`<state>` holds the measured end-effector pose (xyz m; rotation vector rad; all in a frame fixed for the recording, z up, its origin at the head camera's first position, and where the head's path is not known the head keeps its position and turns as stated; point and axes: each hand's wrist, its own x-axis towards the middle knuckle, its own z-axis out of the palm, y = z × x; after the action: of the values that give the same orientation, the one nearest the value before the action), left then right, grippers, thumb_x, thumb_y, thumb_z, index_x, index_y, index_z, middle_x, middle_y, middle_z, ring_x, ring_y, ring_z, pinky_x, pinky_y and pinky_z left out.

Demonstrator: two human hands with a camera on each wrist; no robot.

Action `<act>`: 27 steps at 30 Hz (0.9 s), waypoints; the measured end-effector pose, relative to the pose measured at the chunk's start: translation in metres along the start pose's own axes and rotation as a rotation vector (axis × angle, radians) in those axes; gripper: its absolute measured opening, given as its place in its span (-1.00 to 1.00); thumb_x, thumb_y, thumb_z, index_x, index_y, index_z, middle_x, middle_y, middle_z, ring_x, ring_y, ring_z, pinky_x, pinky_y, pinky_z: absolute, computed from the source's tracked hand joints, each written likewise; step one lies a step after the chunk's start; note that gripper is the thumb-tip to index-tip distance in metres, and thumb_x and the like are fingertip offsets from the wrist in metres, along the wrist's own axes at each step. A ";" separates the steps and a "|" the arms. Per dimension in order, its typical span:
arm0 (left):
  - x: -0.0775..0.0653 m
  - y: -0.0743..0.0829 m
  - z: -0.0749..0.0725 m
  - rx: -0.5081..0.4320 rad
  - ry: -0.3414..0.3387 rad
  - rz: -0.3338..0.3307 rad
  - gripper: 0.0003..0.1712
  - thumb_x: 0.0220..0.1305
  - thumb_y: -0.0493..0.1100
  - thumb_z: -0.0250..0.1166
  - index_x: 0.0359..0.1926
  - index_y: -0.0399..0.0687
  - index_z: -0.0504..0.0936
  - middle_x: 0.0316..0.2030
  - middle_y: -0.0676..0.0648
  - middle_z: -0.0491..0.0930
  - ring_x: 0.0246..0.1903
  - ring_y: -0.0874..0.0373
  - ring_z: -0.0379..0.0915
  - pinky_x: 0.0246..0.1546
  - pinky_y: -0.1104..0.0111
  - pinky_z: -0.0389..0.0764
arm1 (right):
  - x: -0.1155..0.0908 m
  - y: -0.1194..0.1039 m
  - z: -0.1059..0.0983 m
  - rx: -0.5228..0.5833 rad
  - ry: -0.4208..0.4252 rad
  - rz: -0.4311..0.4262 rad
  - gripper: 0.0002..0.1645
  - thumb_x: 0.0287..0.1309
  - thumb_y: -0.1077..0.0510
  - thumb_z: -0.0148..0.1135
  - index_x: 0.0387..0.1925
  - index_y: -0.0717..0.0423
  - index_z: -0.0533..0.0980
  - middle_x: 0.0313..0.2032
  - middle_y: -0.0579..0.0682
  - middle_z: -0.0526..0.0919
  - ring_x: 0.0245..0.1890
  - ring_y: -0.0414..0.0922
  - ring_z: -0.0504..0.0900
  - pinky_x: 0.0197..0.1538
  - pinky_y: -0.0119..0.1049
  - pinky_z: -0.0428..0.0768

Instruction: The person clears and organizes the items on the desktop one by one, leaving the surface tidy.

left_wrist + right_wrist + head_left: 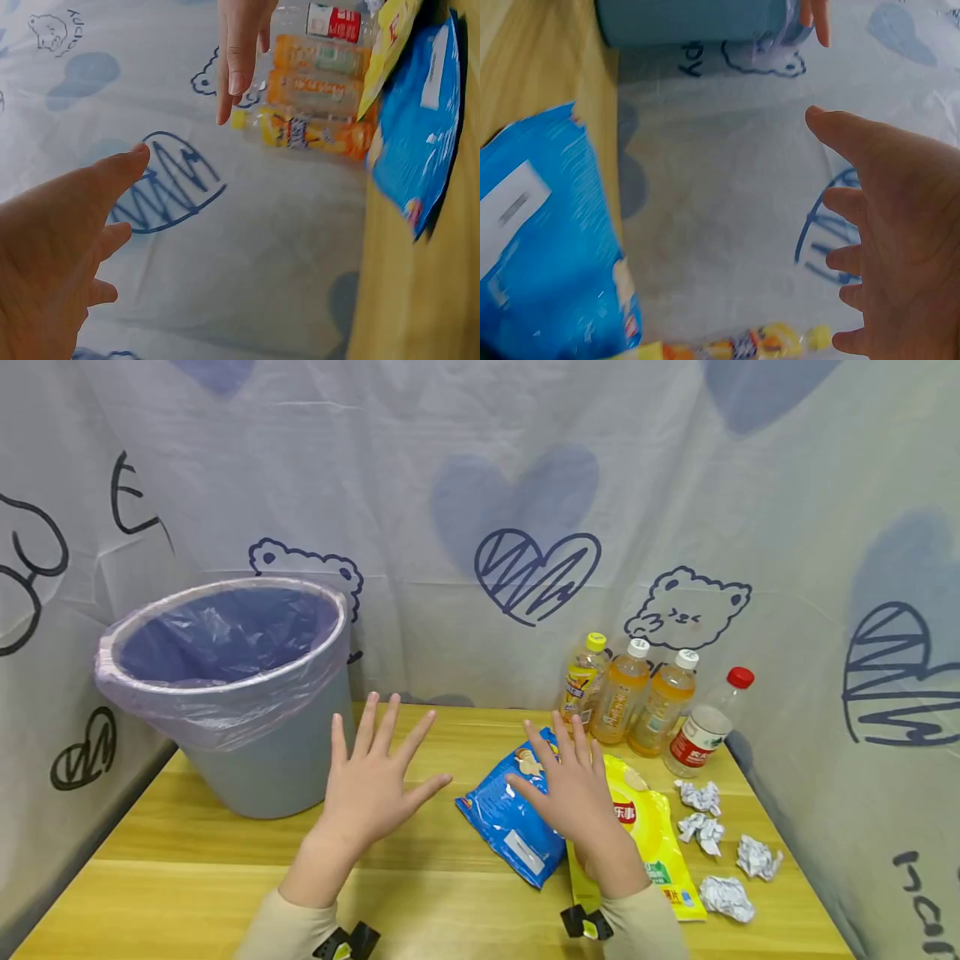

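Both hands hover over the table with fingers spread and straight, holding nothing. My left hand (pixel 371 793) is just right of a grey trash bin (pixel 270 777) lined with a clear plastic bag (pixel 225 727). My right hand (pixel 577 793) hangs above a blue snack bag (pixel 502 810) and a yellow chip bag (pixel 660 843), hiding part of each. In the right wrist view the blue bag (pixel 547 247) lies below the hand, apart from it. Behind the bags stand a yellow-capped bottle (pixel 581 681), two white-capped bottles (pixel 621 697) and a red-capped bottle (pixel 701 735).
Several crumpled paper balls (pixel 726 897) lie at the table's right side. A wooden table (pixel 420 893) carries everything. White cloth (pixel 405 635) with heart and bear drawings hangs closely behind and at both sides.
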<state>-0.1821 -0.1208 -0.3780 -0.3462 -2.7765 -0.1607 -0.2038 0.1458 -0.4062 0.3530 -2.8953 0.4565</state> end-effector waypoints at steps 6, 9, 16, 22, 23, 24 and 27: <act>-0.007 -0.024 -0.031 0.046 0.091 0.020 -0.02 0.15 0.55 0.06 0.52 0.45 0.00 0.55 -0.18 -0.11 0.56 -0.13 -0.47 0.42 -0.28 -0.43 | 0.013 -0.026 -0.011 -0.060 0.011 -0.091 -0.04 0.22 -0.48 -0.03 0.53 -0.39 -0.11 0.57 0.01 -0.24 0.57 0.12 -0.35 0.50 0.27 -0.17; -0.010 -0.039 -0.048 0.074 0.124 0.009 -0.02 0.15 0.53 0.09 0.52 0.45 -0.02 0.55 -0.18 -0.13 0.56 -0.11 -0.50 0.43 -0.26 -0.46 | 0.020 -0.041 -0.016 -0.086 0.016 -0.143 -0.04 0.23 -0.49 -0.04 0.53 -0.40 -0.13 0.57 0.01 -0.24 0.57 0.11 -0.35 0.51 0.25 -0.16; -0.023 -0.075 -0.081 0.111 0.080 -0.072 -0.03 0.22 0.52 0.02 0.53 0.47 -0.15 0.57 -0.11 -0.37 0.53 -0.03 -0.74 0.37 -0.27 -0.63 | 0.031 -0.073 -0.023 -0.116 0.015 -0.234 -0.05 0.24 -0.50 -0.07 0.53 -0.45 -0.17 0.57 -0.01 -0.23 0.57 0.09 -0.32 0.51 0.23 -0.14; -0.033 -0.104 -0.100 0.091 0.049 -0.137 -0.05 0.26 0.51 -0.03 0.54 0.45 -0.18 0.56 -0.09 -0.48 0.50 -0.02 -0.81 0.32 -0.30 -0.70 | 0.038 -0.094 -0.024 -0.126 0.003 -0.298 -0.06 0.25 -0.51 -0.10 0.52 -0.48 -0.20 0.58 -0.07 -0.29 0.58 0.04 -0.37 0.54 0.18 -0.18; -0.034 -0.108 -0.102 0.089 0.046 -0.143 -0.05 0.27 0.50 -0.03 0.54 0.44 -0.18 0.56 -0.11 -0.47 0.50 -0.03 -0.81 0.31 -0.31 -0.70 | 0.040 -0.097 -0.023 -0.133 0.009 -0.312 -0.06 0.25 -0.51 -0.11 0.52 -0.48 -0.20 0.58 -0.08 -0.30 0.58 0.03 -0.36 0.54 0.17 -0.18; -0.035 -0.113 -0.105 0.090 0.044 -0.148 -0.06 0.27 0.50 -0.03 0.54 0.43 -0.17 0.56 -0.12 -0.46 0.51 -0.04 -0.81 0.31 -0.32 -0.69 | 0.042 -0.100 -0.023 -0.140 0.013 -0.326 -0.06 0.25 -0.51 -0.12 0.52 -0.49 -0.21 0.57 -0.09 -0.30 0.58 0.03 -0.36 0.54 0.16 -0.17; -0.037 -0.127 -0.113 0.105 0.023 -0.173 -0.06 0.29 0.50 -0.06 0.55 0.41 -0.20 0.55 -0.16 -0.47 0.51 -0.08 -0.80 0.31 -0.33 -0.69 | 0.049 -0.109 -0.024 -0.142 0.026 -0.377 -0.06 0.25 -0.51 -0.12 0.52 -0.49 -0.22 0.58 -0.08 -0.28 0.58 0.00 -0.39 0.54 0.15 -0.15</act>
<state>-0.1454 -0.2683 -0.2939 -0.0778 -2.7763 -0.0593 -0.2185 0.0429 -0.3430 0.8396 -2.7233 0.1896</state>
